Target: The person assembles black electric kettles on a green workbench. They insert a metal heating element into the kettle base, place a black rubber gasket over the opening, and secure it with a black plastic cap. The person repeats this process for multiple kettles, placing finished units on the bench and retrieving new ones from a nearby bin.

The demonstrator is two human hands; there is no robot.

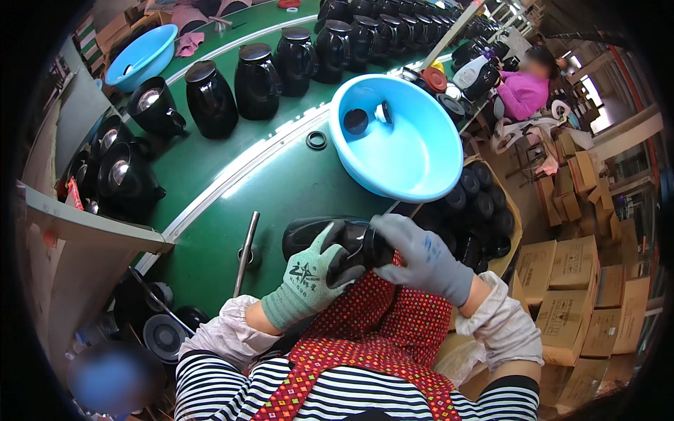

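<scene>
A glossy black jug (300, 233) lies on its side over the near edge of the green table, in front of my lap. My left hand (309, 281), in a green glove, is wrapped round its body, fingers spread along the near side. In a grey glove, my right hand (425, 258) grips the jug's right end, where a dark round part shows between the two hands. Whether that part is separate from the jug I cannot tell. Left of the jug, a metal rod (246, 254) stands tilted by a small dark cup-shaped piece.
A light blue basin (421, 158) holding two small parts stands beyond my hands, beside a black ring (316, 140). Black lidded jugs (210, 105) line the table; open ones (126, 172) stand left. A carton of black round parts (477, 203) and boxes (565, 295) are right. A co-worker (526, 91) sits far right.
</scene>
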